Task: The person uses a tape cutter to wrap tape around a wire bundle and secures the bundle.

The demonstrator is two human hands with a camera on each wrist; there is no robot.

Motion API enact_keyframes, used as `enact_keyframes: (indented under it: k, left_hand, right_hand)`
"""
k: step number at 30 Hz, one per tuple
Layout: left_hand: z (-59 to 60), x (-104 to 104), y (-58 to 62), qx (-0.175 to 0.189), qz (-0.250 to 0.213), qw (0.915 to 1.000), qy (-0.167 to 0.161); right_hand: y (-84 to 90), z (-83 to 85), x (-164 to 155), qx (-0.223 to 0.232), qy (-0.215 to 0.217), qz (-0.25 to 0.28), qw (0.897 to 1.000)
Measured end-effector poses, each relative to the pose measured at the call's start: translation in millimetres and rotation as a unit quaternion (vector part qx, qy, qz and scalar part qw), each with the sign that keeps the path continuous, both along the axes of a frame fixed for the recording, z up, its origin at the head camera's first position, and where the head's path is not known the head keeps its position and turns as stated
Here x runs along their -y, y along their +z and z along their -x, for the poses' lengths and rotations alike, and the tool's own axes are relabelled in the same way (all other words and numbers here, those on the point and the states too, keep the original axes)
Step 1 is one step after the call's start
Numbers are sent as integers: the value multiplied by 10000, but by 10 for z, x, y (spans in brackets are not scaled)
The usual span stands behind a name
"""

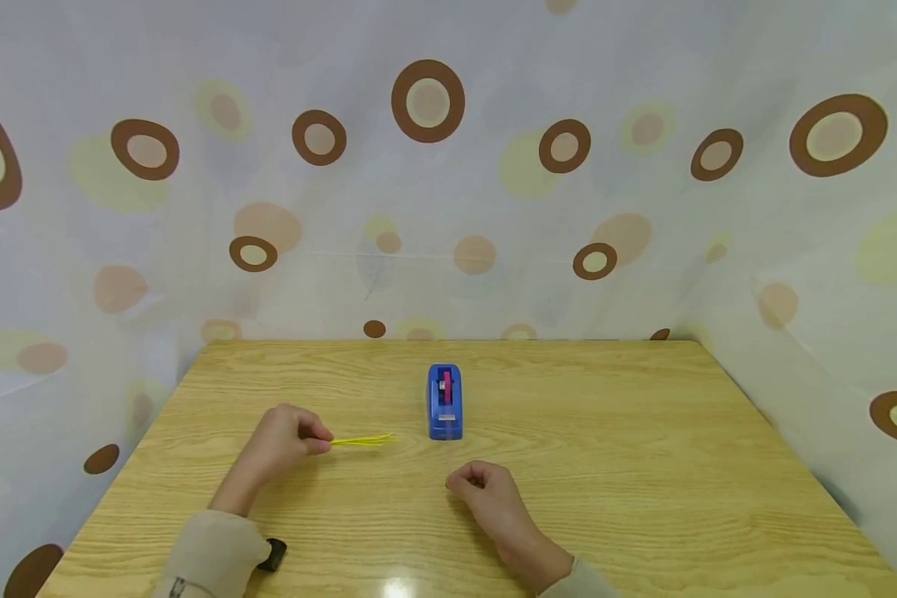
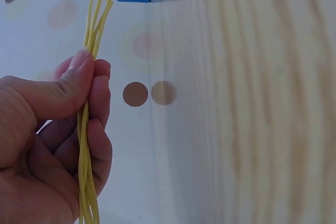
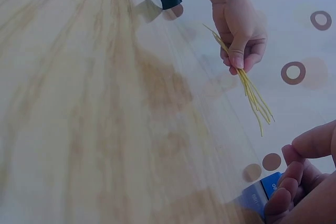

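Observation:
My left hand (image 1: 287, 436) pinches a thin bundle of yellow cords (image 1: 362, 440) between thumb and fingers, over the left part of the table. Up close, the cords (image 2: 86, 150) run along the palm, and their loose ends fan out past the thumb. A blue tape dispenser (image 1: 445, 415) with a pink core stands at the middle of the table. From its front a faint clear strip of tape (image 1: 448, 453) stretches toward me. The right hand (image 1: 489, 498) pinches the end of this strip with thumb and index finger. In the right wrist view, fingers partly hide the dispenser (image 3: 270, 183).
The wooden table (image 1: 643, 448) has a glossy surface. A pale curtain (image 1: 508, 224) with brown rings and spots hangs behind it and along both sides. A black wrist-worn device (image 1: 272, 555) sits at the left sleeve.

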State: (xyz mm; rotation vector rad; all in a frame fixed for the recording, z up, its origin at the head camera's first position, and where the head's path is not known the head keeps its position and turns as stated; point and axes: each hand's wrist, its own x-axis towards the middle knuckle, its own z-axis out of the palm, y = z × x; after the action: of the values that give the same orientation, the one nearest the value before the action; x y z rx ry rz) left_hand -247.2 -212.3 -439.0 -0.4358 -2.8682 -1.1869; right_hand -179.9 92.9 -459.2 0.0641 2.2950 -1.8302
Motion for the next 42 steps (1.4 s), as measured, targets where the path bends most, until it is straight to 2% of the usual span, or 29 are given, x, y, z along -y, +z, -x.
enact_keyframes:
  k: [16,26,35,42]
  left_hand:
    - [1,-161,-5,147,-103,9988,-453]
    - [31,-296,-13,123,-45,9971,-751]
    - [47,-424,8,407,-189,9952,-867]
    - [64,-506,2,480,-238,9954,-790]
  right_hand:
    - [-53,13,-11,-33,2,31,10000]
    - [-16,3,-4,-110,-38,27,9999]
    - [-1,3,-5,-100,-34,123,9999]
    - [5,-7,-5,-136,-76,193,9997]
